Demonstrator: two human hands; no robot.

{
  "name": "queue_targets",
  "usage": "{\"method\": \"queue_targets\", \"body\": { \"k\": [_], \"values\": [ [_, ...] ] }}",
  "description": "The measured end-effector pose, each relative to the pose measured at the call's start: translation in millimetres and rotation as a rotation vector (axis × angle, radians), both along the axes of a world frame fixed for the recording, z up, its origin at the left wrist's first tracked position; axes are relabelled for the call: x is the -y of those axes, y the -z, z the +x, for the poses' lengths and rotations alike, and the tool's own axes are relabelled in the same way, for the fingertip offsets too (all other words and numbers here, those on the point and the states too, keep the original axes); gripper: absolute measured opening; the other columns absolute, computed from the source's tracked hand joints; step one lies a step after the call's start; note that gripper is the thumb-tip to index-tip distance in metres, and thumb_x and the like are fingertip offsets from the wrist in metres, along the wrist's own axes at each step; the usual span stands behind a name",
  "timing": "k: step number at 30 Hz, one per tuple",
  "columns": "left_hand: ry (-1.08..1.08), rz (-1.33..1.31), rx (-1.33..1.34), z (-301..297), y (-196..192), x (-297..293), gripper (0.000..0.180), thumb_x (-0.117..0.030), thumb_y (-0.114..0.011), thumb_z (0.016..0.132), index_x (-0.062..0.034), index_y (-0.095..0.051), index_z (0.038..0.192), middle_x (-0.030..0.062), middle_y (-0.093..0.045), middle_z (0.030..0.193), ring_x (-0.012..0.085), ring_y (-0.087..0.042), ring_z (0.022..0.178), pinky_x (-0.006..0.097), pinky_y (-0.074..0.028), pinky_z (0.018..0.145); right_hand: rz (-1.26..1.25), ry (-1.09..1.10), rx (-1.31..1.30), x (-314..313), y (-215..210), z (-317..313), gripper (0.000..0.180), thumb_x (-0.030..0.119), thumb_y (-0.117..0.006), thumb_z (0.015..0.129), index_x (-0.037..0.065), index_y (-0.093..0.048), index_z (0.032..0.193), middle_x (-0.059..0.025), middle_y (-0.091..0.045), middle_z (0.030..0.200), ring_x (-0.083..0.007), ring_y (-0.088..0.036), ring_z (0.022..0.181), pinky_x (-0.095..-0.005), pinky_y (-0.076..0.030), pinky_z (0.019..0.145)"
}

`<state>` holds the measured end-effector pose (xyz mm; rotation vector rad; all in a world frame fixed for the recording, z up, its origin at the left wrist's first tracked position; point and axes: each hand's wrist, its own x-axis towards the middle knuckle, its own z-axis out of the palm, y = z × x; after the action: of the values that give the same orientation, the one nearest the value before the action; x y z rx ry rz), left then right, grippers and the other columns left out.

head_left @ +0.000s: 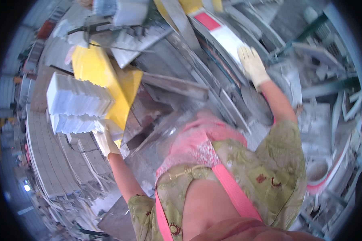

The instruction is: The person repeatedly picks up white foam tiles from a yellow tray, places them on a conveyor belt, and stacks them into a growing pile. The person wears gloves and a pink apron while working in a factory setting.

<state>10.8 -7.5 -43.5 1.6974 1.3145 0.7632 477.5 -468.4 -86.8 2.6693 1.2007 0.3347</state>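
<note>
My right hand [252, 66], in a pale cream glove, lies with its fingers stretched out on the near end of a long white slab [229, 42]. A red rectangle [207, 21] lies at that slab's far end, along a metal track. On the left, my gloved left hand [105, 141] reaches the near end of the lower row of white tiles [70, 123]. Its fingertips blend into the pale tiles, so their grip is not clear. Another row of white tiles [78, 96] stands on edge just above.
A bent yellow sheet [94, 66] stands beside the tiles. Stacked grey boards [48, 152] lie at the left. Metal rails [201, 68] run between my hands. A dusty bucket [317, 170] stands at the right, among scattered offcuts and green bars [332, 89].
</note>
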Motion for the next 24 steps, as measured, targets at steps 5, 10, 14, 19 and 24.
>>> {"method": "queue_targets", "body": {
  "k": [5, 10, 14, 19, 24],
  "values": [
    [-0.063, -0.085, 0.019, 2.9, -10.1, 15.8, 0.085, -0.021, -0.065, 0.093, -0.0058, -0.018, 0.162, 0.0174, -0.046, 0.149, 0.0300, -0.054, 0.127, 0.040, -0.046, 0.105, -0.144, 0.034, 0.018, -17.2, 11.4, 21.1, 0.077, 0.020, -0.062, 0.090, -0.001, -0.028, 0.156, -0.0181, -0.036, 0.160, -0.0294, -0.032, 0.152, -0.0463, -0.024, 0.125],
    [-0.118, -0.021, -0.093, 6.7, -8.9, 8.5, 0.075, -0.026, -0.069, 0.088, 0.0009, -0.039, 0.151, 0.0225, -0.056, 0.139, 0.0327, -0.056, 0.126, 0.042, -0.046, 0.103, -0.206, 0.079, -0.083, -29.6, 9.6, 38.7, 0.070, 0.015, -0.051, 0.094, -0.002, -0.024, 0.157, -0.0181, -0.031, 0.163, -0.0306, -0.030, 0.152, -0.0459, -0.024, 0.125],
    [-0.089, 0.060, -0.096, -0.4, 6.9, -10.1, 0.070, -0.032, -0.070, 0.087, 0.0009, -0.048, 0.145, 0.0240, -0.058, 0.139, 0.0363, -0.057, 0.128, 0.043, -0.046, 0.104, 0.074, 0.214, -0.370, -36.5, -29.3, 49.5, 0.043, 0.027, -0.058, 0.094, 0.002, -0.059, 0.129, -0.0272, -0.066, 0.125, -0.0398, -0.065, 0.118, -0.0503, -0.051, 0.099],
    [0.262, 0.701, -0.392, -16.6, 12.1, -34.1, 0.064, -0.035, -0.069, 0.086, -0.0035, -0.057, 0.141, 0.0247, -0.054, 0.142, 0.0396, -0.054, 0.128, 0.044, -0.042, 0.108, 0.833, 0.134, -0.906, -114.5, -64.3, -1.0, 0.058, 0.042, -0.070, 0.091, -0.008, -0.066, 0.119, -0.0168, -0.074, 0.100, -0.0234, -0.072, 0.089, -0.0371, -0.055, 0.077],
    [0.059, 0.267, -0.373, -11.4, 24.4, -32.7, 0.072, -0.045, -0.067, 0.090, -0.0052, -0.050, 0.148, 0.0220, -0.058, 0.139, 0.0375, -0.054, 0.129, 0.042, -0.039, 0.110, 0.938, -0.248, -1.518, -239.9, -46.0, -155.6, 0.048, 0.037, -0.066, 0.096, -0.007, -0.069, 0.115, -0.0096, -0.072, 0.100, -0.0157, -0.066, 0.083, -0.0315, -0.050, 0.077]
  ]
}}
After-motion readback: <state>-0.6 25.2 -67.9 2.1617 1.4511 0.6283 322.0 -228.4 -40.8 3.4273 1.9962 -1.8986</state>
